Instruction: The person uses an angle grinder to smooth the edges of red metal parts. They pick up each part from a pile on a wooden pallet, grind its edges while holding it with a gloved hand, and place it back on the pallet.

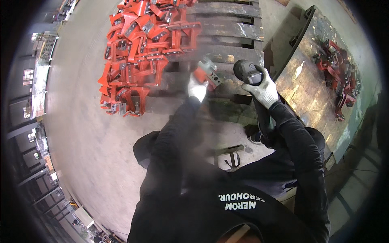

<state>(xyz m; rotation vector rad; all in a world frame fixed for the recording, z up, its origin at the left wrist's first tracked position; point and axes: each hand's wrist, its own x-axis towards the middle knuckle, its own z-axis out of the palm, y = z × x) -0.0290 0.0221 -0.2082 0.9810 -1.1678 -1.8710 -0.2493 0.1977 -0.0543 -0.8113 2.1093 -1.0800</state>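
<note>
My left hand [197, 90], in a white glove, is closed around a red metal bracket [214, 78] with a bare grey plate end that has holes in it. It holds the bracket over the wooden slats, and the bracket's far end is blurred. An angle grinder [248, 73], black with a round head, is in my right hand [265, 91], also gloved in white. My fingers wrap its head end, and its dark body runs back under my forearm. A short gap separates the grinder from the bracket.
A large heap of red brackets [135, 48] covers the left of the slatted wooden pallet [227, 30]. On the right stands a worn board [298, 83] carrying more dark red parts [338, 73]. A small metal-framed item [231, 153] lies on the concrete floor between my legs.
</note>
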